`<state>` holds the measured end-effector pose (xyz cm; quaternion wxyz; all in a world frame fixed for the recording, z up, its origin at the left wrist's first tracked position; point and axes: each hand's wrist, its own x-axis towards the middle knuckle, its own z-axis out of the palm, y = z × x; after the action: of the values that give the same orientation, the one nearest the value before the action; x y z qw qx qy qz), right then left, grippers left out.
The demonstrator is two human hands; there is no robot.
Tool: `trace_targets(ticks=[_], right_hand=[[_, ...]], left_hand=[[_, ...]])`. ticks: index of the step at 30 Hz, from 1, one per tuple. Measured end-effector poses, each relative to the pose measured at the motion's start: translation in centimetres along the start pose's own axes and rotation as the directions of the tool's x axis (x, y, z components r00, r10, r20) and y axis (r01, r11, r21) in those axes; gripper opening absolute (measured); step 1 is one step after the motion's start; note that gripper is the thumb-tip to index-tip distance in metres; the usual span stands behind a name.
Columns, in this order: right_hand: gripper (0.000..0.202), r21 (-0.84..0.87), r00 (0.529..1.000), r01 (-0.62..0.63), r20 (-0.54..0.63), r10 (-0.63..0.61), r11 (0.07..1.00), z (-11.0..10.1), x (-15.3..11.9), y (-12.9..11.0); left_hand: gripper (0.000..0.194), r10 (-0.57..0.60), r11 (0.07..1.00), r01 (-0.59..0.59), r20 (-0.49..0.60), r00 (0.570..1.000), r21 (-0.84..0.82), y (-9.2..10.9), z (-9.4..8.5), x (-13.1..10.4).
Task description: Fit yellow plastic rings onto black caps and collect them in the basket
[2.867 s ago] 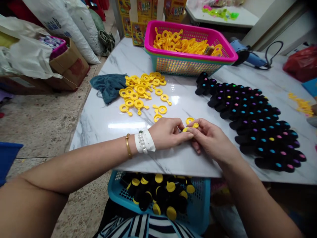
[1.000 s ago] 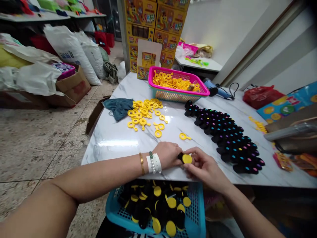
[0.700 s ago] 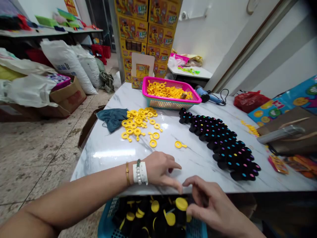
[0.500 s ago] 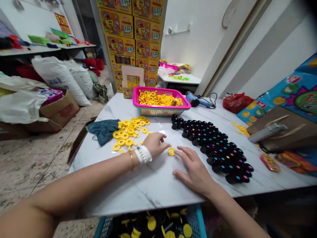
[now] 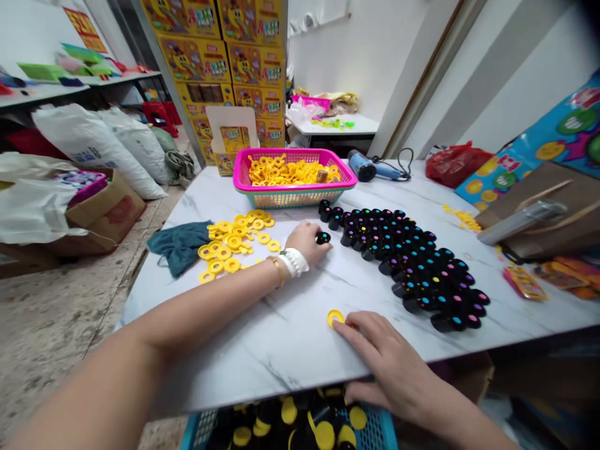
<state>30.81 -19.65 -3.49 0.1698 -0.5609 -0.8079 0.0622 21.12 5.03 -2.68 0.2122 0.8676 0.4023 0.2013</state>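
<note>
My left hand (image 5: 305, 245) is closed on a small black cup-like piece (image 5: 323, 237) with a blue dot on top, near the left end of a block of similar black pieces (image 5: 403, 259) with coloured dots. Close to the table's front edge, the fingertips of my right hand (image 5: 389, 353) touch a flat yellow ring (image 5: 335, 317). Its thumb is spread away from the fingers. Loose yellow rings with short tabs (image 5: 232, 240) lie in a pile left of my left hand.
A pink-rimmed basket (image 5: 241, 181) of yellow pieces stands at the back, beside a blue heat-gun-like tool (image 5: 362, 165). Dark cloth (image 5: 180, 247) lies at left. Below the front edge is a blue basket (image 5: 190, 431) with black and yellow parts. Stacked yellow boxes (image 5: 257, 62) rise behind.
My left hand has moved up and right to the black pieces and taken one. My right hand has drawn back toward the front edge, and the yellow ring has come with it.
</note>
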Motion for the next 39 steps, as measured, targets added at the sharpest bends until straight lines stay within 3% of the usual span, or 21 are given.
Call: trace_targets(ticks=[2, 5, 8, 10, 12, 15, 24, 31, 34, 39], right_hand=[[0.052, 0.015, 0.997, 0.07, -0.026, -0.069, 0.997, 0.3, -1.0, 0.0], [0.017, 0.217, 0.991, 0.12, -0.086, -0.103, 0.969, 0.3, -1.1, -0.4], [0.007, 0.465, 0.988, 0.014, -0.144, 0.06, 0.885, -0.6, 0.6, -0.8], [0.007, 0.582, 0.959, -0.142, -0.118, 0.256, 0.801, -1.2, 2.2, -0.9], [0.009, 0.667, 0.898, -0.298, -0.048, 0.438, 0.683, -1.5, 3.8, -0.7], [0.017, 0.73, 0.82, -0.395, 0.005, 0.573, 0.558, -1.5, 5.5, -0.4], [0.021, 0.791, 0.772, -0.427, 0.067, 0.632, 0.438, -1.5, 6.6, 0.0], [0.035, 0.829, 0.738, -0.498, 0.252, 0.626, 0.254, -0.9, 7.2, 0.7], [0.031, 0.792, 0.726, -0.57, 0.36, 0.587, 0.219, -1.1, 7.1, 0.7], [0.032, 0.813, 0.717, -0.558, 0.372, 0.59, 0.165, -1.1, 7.1, 0.5]], left_hand=[[0.028, 0.086, 0.995, -0.081, 0.087, 0.993, -0.054, 0.0, -0.9, -3.6], [0.028, 0.242, 0.959, -0.211, 0.159, 0.957, -0.19, 0.0, -1.8, -8.7], [0.03, 0.293, 0.933, -0.25, 0.145, 0.945, -0.257, 0.2, -2.0, -11.3], [0.03, 0.306, 0.927, -0.26, 0.142, 0.942, -0.271, 0.2, -1.7, -11.7], [0.028, 0.32, 0.92, -0.272, 0.14, 0.937, -0.283, 0.3, -1.5, -11.6], [0.027, 0.325, 0.914, -0.274, 0.136, 0.936, -0.299, 0.3, -1.4, -11.4], [0.03, 0.318, 0.934, -0.263, 0.225, 0.921, -0.242, 0.3, -1.6, -11.3], [0.021, 0.277, 0.95, -0.224, 0.254, 0.927, -0.218, 0.7, -2.0, -11.3], [0.025, 0.239, 0.95, -0.157, 0.307, 0.921, -0.268, 1.0, -2.8, -11.4], [0.037, 0.14, 0.883, 0.077, 0.416, 0.898, -0.463, 1.2, -3.4, -11.0]])
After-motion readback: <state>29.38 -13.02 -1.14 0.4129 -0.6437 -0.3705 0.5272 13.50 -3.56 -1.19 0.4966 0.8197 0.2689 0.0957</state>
